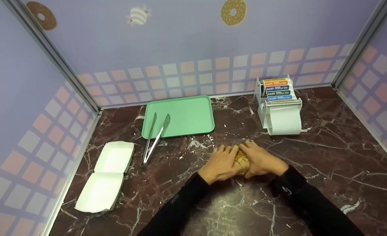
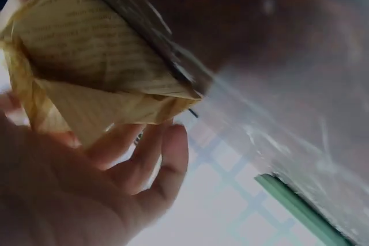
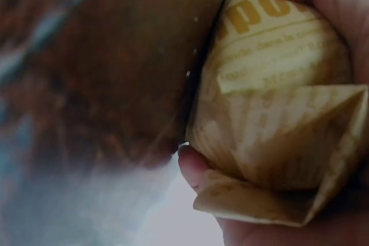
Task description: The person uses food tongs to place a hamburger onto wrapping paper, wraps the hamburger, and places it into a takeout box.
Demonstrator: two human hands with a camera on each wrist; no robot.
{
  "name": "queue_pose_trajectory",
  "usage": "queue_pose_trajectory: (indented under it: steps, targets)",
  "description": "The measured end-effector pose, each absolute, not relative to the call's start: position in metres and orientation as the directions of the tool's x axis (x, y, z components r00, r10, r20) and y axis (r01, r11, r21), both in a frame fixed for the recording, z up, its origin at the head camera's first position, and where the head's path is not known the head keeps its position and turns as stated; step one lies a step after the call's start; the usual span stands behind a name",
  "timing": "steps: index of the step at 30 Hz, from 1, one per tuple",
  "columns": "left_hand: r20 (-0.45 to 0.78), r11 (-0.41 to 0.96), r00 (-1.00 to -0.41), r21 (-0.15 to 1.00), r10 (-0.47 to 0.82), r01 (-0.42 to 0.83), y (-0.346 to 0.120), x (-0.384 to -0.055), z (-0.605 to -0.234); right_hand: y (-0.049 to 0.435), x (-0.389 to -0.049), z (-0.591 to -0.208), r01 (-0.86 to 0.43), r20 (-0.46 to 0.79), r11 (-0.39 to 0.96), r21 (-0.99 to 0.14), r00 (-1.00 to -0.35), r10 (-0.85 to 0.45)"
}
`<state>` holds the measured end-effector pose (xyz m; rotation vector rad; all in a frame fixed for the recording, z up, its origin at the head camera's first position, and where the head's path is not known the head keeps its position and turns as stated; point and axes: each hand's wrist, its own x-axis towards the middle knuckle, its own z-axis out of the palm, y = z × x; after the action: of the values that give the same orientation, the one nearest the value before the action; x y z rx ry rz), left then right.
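Note:
Between my two hands a rounded bundle in yellowish-brown printed wrapping paper [image 1: 242, 163] sits on the table. My left hand [image 1: 222, 163] holds its left side. On the opposite side my right hand [image 1: 262, 160] grips it, thumb and fingers around the paper. A folded, pointed flap of the wrapping paper [image 2: 98, 44] stands out in the left wrist view. In the right wrist view the wrapping paper [image 3: 271, 136] shows printed lettering and a loose folded end. What lies inside the paper is hidden.
Behind the hands lies a green tray [image 1: 190, 114], with metal tongs [image 1: 156, 139] leaning over its front edge. An open white clamshell box [image 1: 106, 177] is at the left. A dispenser [image 1: 278, 105] with a white paper roll and several colored labels stands back right. Walls [image 1: 193, 39] enclose the dark marbled table [image 1: 327, 183].

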<state>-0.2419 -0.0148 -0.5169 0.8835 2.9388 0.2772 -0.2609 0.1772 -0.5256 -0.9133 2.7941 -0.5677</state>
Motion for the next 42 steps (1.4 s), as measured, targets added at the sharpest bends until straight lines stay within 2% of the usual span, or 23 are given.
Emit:
queue_pose_trajectory:
  steps: [4,7,14,20,22,27,29,31,36,42]
  targets:
    - [-0.078,0.799,-0.804,0.203,0.589,0.565,-0.018,-0.247,-0.517,0.178,-0.262,-0.526,-0.552,-0.011,0.722,-0.417,-0.791,-0.612]
    - [-0.099,0.805,-0.809,0.226,0.579,0.549,-0.018,-0.248,-0.518,0.179,-0.262,-0.527,-0.545,-0.019,0.726,-0.418,-0.794,-0.607]
    - [-0.123,0.801,-0.813,0.304,0.57,0.516,-0.015,-0.249,-0.518,0.184,-0.26,-0.524,-0.439,-0.115,0.77,-0.463,-0.832,-0.543]
    - [-0.095,0.776,-0.798,0.329,0.595,0.538,-0.015,-0.251,-0.516,0.188,-0.259,-0.525,-0.467,-0.035,0.735,-0.492,-0.833,-0.552]
    - [-0.103,0.778,-0.8,0.335,0.591,0.531,-0.016,-0.251,-0.517,0.188,-0.256,-0.525,-0.497,0.017,0.735,-0.462,-0.833,-0.553]
    - [-0.119,0.787,-0.809,0.351,0.575,0.508,-0.016,-0.247,-0.518,0.183,-0.241,-0.522,-0.601,0.204,0.761,-0.246,-0.799,-0.565]
    - [-0.112,0.785,-0.812,0.358,0.573,0.505,-0.016,-0.245,-0.519,0.181,-0.238,-0.521,-0.62,0.238,0.757,-0.209,-0.782,-0.575]
    - [-0.106,0.782,-0.811,0.361,0.575,0.508,-0.015,-0.244,-0.519,0.18,-0.237,-0.522,-0.627,0.221,0.738,-0.248,-0.779,-0.587]
    - [-0.097,0.78,-0.811,0.361,0.576,0.511,-0.014,-0.243,-0.519,0.18,-0.244,-0.527,-0.58,0.1,0.691,-0.432,-0.792,-0.602]
    - [-0.097,0.79,-0.822,0.359,0.562,0.498,-0.013,-0.239,-0.522,0.179,-0.249,-0.532,-0.542,0.041,0.67,-0.507,-0.792,-0.61]
